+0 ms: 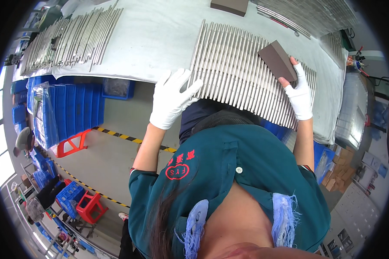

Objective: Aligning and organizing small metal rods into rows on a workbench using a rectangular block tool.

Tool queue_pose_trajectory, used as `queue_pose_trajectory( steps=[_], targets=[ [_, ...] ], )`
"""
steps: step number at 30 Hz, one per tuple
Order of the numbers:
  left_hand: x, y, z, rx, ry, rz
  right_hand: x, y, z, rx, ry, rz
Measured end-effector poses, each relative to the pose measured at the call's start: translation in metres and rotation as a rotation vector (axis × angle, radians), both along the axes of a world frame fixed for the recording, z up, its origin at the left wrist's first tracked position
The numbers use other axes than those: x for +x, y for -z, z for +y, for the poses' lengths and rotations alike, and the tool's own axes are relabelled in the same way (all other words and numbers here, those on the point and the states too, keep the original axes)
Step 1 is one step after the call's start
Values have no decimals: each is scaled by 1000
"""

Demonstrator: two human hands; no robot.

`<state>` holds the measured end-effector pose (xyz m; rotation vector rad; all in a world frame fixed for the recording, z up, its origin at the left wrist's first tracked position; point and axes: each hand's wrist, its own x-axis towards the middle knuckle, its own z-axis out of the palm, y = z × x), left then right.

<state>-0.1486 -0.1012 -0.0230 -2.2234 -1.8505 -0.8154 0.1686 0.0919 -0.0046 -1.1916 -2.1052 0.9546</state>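
Note:
A row of thin silvery metal rods (229, 64) lies side by side on the pale-covered table, their near ends at its front edge. My right hand (299, 93), in a white glove with the thumb and a fingertip bare, grips a brown rectangular block (277, 62) over the right part of the row. The block is tilted, and I cannot tell how firmly it touches the rods. At the row's left end is my left hand (172, 97), fully gloved in white, with thumb and fingers apart. Its thumb meets the outermost rods.
Another brown block (230, 6) sits at the table's far side. More rods (73, 39) lie at the left, and further bundles (309, 15) at the far right. Below the table on the left are blue bins (75, 105) and a red stool (73, 144). Other people are beyond, lower left.

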Motion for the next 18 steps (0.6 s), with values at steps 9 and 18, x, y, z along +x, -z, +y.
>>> queue_pose_trajectory(
  steps=[9, 18],
  targets=[
    [-9, 4, -3, -32, 7, 37, -2, 0, -1, 1, -18, 47],
    [-12, 17, -3, -52, -7, -29, 1, 0, 1, -28, -10, -1]
  ],
)
